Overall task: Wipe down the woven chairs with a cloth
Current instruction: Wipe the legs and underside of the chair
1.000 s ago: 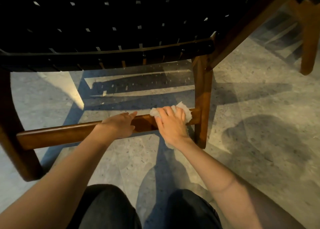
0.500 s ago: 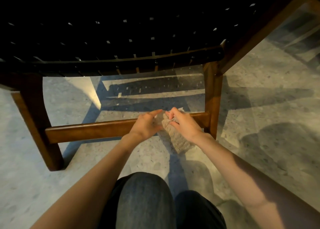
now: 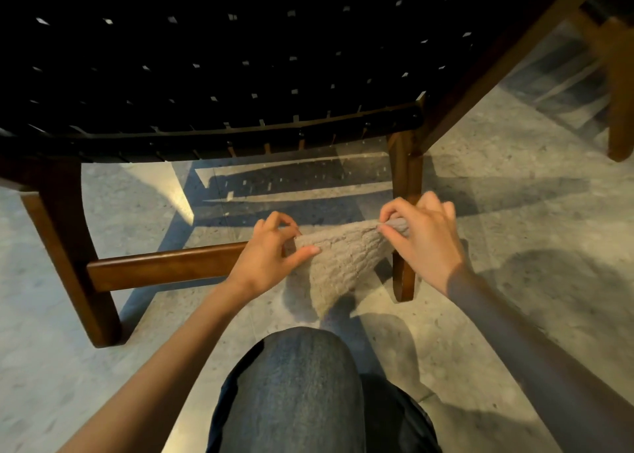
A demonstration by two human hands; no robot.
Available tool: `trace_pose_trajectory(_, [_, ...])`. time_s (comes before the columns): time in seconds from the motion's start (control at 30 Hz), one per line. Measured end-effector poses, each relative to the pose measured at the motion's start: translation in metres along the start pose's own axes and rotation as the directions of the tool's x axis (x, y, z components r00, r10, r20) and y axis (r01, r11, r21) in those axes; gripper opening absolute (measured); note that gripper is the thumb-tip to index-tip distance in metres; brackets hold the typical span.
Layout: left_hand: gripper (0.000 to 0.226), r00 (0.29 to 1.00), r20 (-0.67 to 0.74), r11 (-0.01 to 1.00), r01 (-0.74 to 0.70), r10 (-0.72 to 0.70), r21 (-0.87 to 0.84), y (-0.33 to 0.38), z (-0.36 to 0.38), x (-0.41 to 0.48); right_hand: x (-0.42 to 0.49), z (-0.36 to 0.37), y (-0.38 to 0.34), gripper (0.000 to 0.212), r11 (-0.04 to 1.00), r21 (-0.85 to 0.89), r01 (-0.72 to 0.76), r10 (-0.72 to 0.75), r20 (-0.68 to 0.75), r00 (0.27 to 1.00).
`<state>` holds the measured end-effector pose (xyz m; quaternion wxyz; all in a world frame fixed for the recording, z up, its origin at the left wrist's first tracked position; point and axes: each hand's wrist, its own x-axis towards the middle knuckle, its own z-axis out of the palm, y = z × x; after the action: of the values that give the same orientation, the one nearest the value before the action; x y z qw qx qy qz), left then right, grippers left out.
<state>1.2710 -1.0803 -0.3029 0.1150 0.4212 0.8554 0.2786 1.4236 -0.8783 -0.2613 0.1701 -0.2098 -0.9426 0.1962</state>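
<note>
- While the beige nubby terry cloth (image 3: 343,264) is stretched between two pinches, no wiping stroke is under way. My reading: it is being opened or refolded to bring up a fresh face.
- Left hand (image 3: 264,250), at 9 o'clock of the cloth: thumb and forefinger nip one corner, and the other fingers are curled loosely above.
- Right hand (image 3: 425,240), at 2 o'clock of the cloth: thumb and fingertips clamp the opposite corner, which is bunched into a small wad.
- The cloth sits at frame centre with its top edge taut between the hands. The rest sags to a point toward 6 o'clock, above the dark denim-clad knee (image 3: 291,384).
- It hangs in front of the right end of the brown wooden lower crossbar (image 3: 164,264). Touching it or not — cannot tell. It is held low, probably because that rail is the part being worked.
- Cloth's look: sandy colour, looped pile, soft drape. No dark soiling shows, though the warm low light makes that a weak call.
- Black woven-strap chair seat (image 3: 240,58) fills 12 o'clock, and its brown wooden front leg (image 3: 406,178) stands at 1 o'clock of the cloth.
- Speckled grey stone floor (image 3: 514,212) lies beneath — long shadows cross it.
</note>
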Motion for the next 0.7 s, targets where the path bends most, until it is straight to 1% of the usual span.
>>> trace_pose_trajectory(0.03, [0.031,1.000,-0.008,1.000,0.005,-0.005,0.002,0.000,-0.002,0.000,0.001,0.000,0.004,0.013,0.998,0.026,-0.061,0.059,0.054,0.997])
trace_pose_trajectory(0.1, [0.029,1.000,-0.015,0.999,0.028,-0.027,0.046,0.000,0.000,0.003,0.005,0.006,0.009,0.010,0.972,0.121,-0.202,0.179,0.174,0.968])
trace_pose_trajectory(0.13, [0.026,0.999,-0.021,0.997,0.046,-0.045,0.064,0.000,0.003,0.007,0.008,0.010,0.011,0.009,0.958,0.130,-0.256,0.227,0.201,0.953])
trace_pose_trajectory(0.2, [0.022,0.994,-0.039,0.991,0.103,-0.100,0.080,0.000,0.013,0.020,0.016,0.021,0.017,0.008,0.942,0.107,-0.318,0.295,0.192,0.936])
trace_pose_trajectory(0.27, [0.022,0.984,-0.058,0.982,0.174,-0.170,0.078,0.000,0.024,0.035,0.027,0.031,0.023,0.009,0.908,0.153,-0.390,0.363,0.176,0.915])
trace_pose_trajectory(0.3, [0.024,0.978,-0.075,0.977,0.199,-0.193,0.071,0.000,0.030,0.043,0.032,0.037,0.026,0.010,0.895,0.169,-0.412,0.389,0.152,0.909])
trace_pose_trajectory(0.33, [0.026,0.973,-0.100,0.975,0.215,-0.208,0.063,0.001,0.038,0.049,0.037,0.043,0.029,0.009,0.901,0.148,-0.408,0.396,0.107,0.912])
trace_pose_trajectory(0.37, [0.029,0.968,-0.125,0.973,0.225,-0.218,0.046,0.002,0.045,0.054,0.040,0.049,0.031,0.008,0.919,0.106,-0.379,0.375,0.062,0.925])
trace_pose_trajectory(0.4, [0.031,0.964,-0.144,0.973,0.229,-0.226,0.009,0.003,0.053,0.057,0.041,0.057,0.032,0.013,0.943,0.064,-0.326,0.324,0.044,0.945])
trace_pose_trajectory(0.43, [0.035,0.961,-0.148,0.972,0.232,-0.235,-0.039,0.003,0.061,0.058,0.039,0.066,0.032,0.026,0.968,0.021,-0.251,0.249,0.068,0.966])
trace_pose_trajectory(0.47, [0.040,0.963,-0.128,0.970,0.228,-0.237,-0.080,0.002,0.069,0.056,0.035,0.076,0.033,0.041,0.985,-0.019,-0.169,0.170,0.139,0.976])
trace_pose_trajectory(0.5, [0.045,0.974,-0.094,0.976,0.199,-0.207,-0.087,0.000,0.076,0.052,0.029,0.085,0.034,0.054,0.995,-0.064,-0.079,0.092,0.240,0.966])
trace_pose_trajectory(0.53, [0.050,0.989,-0.059,0.991,0.132,-0.134,-0.036,-0.004,0.083,0.045,0.024,0.092,0.038,0.063,0.992,-0.123,0.028,0.016,0.340,0.940])
trace_pose_trajectory(0.57, [0.057,0.999,-0.026,0.997,0.038,-0.037,0.071,-0.010,0.090,0.038,0.019,0.098,0.044,0.068,0.973,-0.188,0.130,-0.043,0.408,0.912])
trace_pose_trajectory(0.6, [0.065,0.999,0.004,0.978,-0.053,0.053,0.204,-0.016,0.096,0.032,0.018,0.103,0.053,0.070,0.947,-0.246,0.208,-0.083,0.437,0.895])
trace_pose_trajectory(0.63, [0.072,0.994,0.033,0.938,-0.106,0.101,0.330,-0.021,0.100,0.027,0.018,0.105,0.060,0.072,0.920,-0.294,0.258,-0.107,0.445,0.889])
trace_pose_trajectory(0.7, [0.078,0.995,0.054,0.858,-0.105,0.090,0.502,-0.028,0.106,0.027,0.021,0.108,0.072,0.076,0.881,-0.362,0.305,-0.129,0.436,0.891])
